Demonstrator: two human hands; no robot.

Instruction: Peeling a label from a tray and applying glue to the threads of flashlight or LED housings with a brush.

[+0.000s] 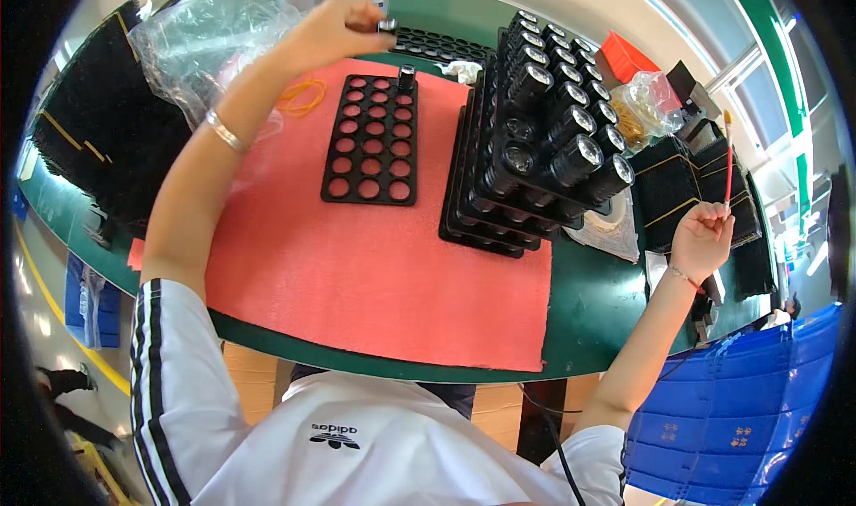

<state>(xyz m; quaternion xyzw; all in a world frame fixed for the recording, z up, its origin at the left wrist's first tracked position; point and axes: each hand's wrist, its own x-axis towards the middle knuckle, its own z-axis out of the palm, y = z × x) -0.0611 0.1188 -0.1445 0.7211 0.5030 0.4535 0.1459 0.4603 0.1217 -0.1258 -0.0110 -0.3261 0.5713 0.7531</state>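
My left hand (346,32) is raised over the far side of the bench, its fingers closed on a small black cylinder (387,26) with a shiny end. Below it lies a black tray (359,138) with rows of round holes. One upright black cylinder (407,78) stands in the tray's far right corner; pink shows through the other holes. Out to the right, my right hand (704,238) grips a thin paintbrush (729,163) with a red handle, bristles upward. Between my hands stands a stack of black trays (459,212), its top filled with several glass-ended black cylinders (578,156).
A pink foam sheet (383,283) covers part of the green bench (588,345). Clear plastic bags (201,47) and bundled black trays (98,131) lie left. At right are a roll of tape (609,216), a red bin (627,57), a bag of rubber bands (637,114) and strapped black bundles (673,189).
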